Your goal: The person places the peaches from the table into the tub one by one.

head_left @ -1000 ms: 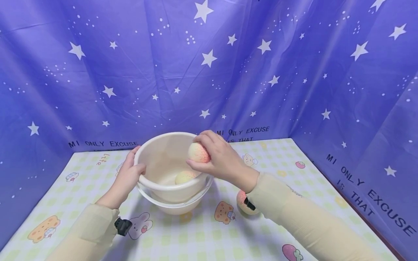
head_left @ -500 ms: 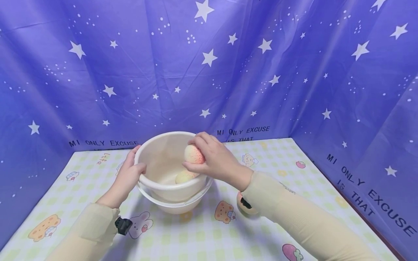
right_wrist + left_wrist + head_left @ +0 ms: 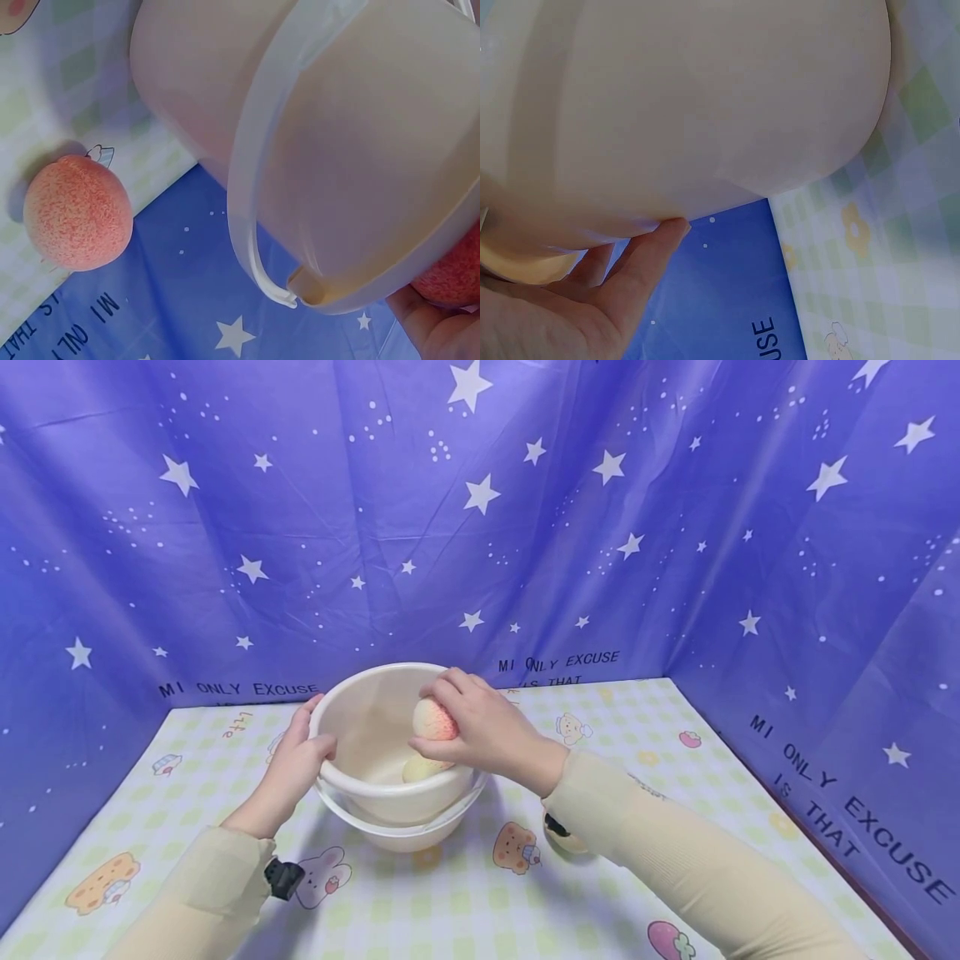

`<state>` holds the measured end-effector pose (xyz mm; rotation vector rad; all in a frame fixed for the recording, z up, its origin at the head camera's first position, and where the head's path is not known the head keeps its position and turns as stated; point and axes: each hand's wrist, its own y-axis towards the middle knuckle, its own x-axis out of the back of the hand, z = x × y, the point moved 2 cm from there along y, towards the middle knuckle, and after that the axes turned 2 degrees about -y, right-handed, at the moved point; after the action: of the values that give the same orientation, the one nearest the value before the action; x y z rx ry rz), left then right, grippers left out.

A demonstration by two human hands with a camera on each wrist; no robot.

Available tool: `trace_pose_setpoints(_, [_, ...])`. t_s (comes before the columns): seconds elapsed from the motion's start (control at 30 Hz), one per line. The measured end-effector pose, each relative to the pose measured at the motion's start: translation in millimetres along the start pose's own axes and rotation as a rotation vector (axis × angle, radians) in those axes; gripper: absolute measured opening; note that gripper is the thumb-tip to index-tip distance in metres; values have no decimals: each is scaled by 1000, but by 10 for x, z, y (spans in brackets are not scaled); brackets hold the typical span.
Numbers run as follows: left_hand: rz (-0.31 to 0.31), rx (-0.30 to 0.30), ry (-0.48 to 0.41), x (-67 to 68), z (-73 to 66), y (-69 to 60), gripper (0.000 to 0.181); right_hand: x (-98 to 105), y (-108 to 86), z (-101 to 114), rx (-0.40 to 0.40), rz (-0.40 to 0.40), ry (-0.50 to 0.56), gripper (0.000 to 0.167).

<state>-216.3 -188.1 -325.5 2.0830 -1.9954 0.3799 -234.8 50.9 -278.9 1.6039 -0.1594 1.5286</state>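
My left hand (image 3: 292, 762) grips the left rim of a cream plastic bucket (image 3: 358, 727) on the table. In the left wrist view, fingers (image 3: 649, 255) press against the bucket's outer side. My right hand (image 3: 497, 727) holds a pale yellow and red peach (image 3: 431, 718) just inside the bucket's right rim. A second peach (image 3: 420, 769) lies in the bucket, partly covered by the right hand and held peach. On the table to the right sits another peach (image 3: 79, 214), mostly hidden by the right sleeve in the head view.
A white bucket handle (image 3: 251, 165) hangs down around the bucket's outside. The checked tablecloth (image 3: 420, 910) bears cartoon prints. Behind and beside the table hangs a blue curtain (image 3: 420, 527) with white stars.
My right hand has moved left and slightly down with the peach, further over the bucket's inside. My left hand stays on the rim, and the bucket has not moved.
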Motion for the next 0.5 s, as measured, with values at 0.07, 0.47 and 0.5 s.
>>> trace_pose_setpoints(0.07, [-1, -4, 2, 0, 2, 2, 93, -9, 15, 6, -3, 13, -4, 47])
trace_pose_setpoints(0.47, [0, 0, -3, 0, 14, 9, 93, -92, 127, 42, -31, 77, -20, 50])
trace_pose_setpoints(0.5, [0, 0, -3, 0, 15, 11, 93, -98, 135, 40, -36, 78, -17, 50])
